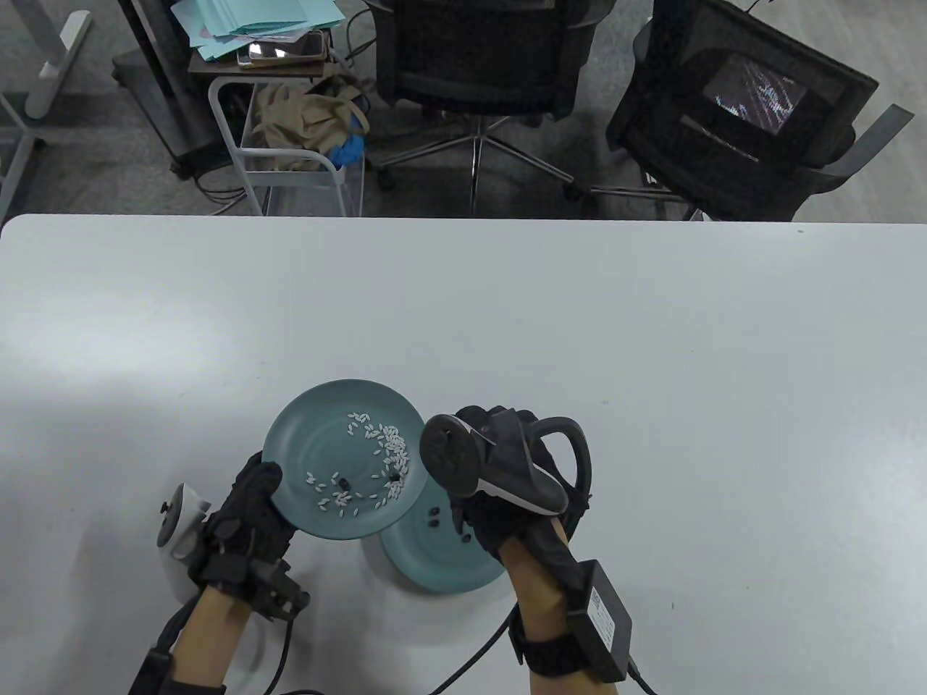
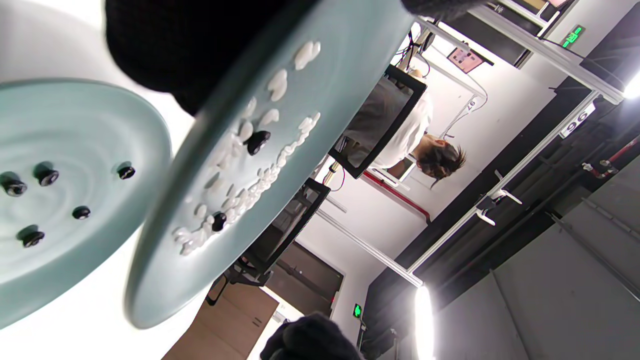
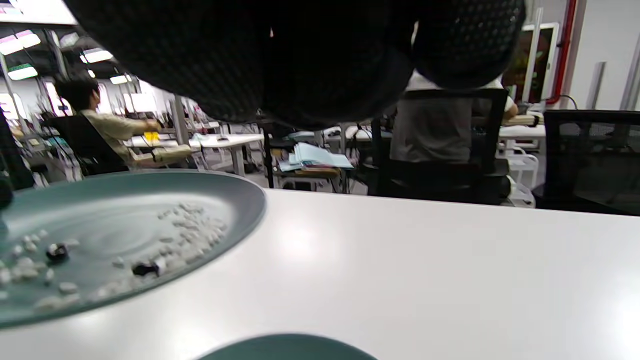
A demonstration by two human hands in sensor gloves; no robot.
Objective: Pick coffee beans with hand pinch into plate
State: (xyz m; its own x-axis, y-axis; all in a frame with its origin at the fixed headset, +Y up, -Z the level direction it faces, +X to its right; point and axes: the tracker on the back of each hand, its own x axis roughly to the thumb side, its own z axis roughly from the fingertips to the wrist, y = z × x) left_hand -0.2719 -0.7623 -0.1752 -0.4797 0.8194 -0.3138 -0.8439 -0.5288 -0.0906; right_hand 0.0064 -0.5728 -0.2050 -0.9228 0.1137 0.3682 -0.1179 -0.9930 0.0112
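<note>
My left hand (image 1: 259,483) grips the near-left rim of a teal plate (image 1: 319,427) and holds it lifted and tilted above the table. This plate carries many white rice grains (image 1: 391,445) and two dark coffee beans (image 1: 340,480). They also show in the left wrist view (image 2: 257,141) and the right wrist view (image 3: 146,269). A second teal plate (image 1: 442,568) lies on the table partly under it and holds several coffee beans (image 1: 433,515), seen too in the left wrist view (image 2: 47,176). My right hand (image 1: 481,517) hovers over this second plate. Its fingers (image 3: 300,60) are bunched, their tips hidden.
The white table (image 1: 652,347) stretches away on all sides of the plates. Past its far edge stand two black office chairs (image 1: 478,65) and a white wire cart (image 1: 304,152). A cable runs from my right wrist pack (image 1: 601,615).
</note>
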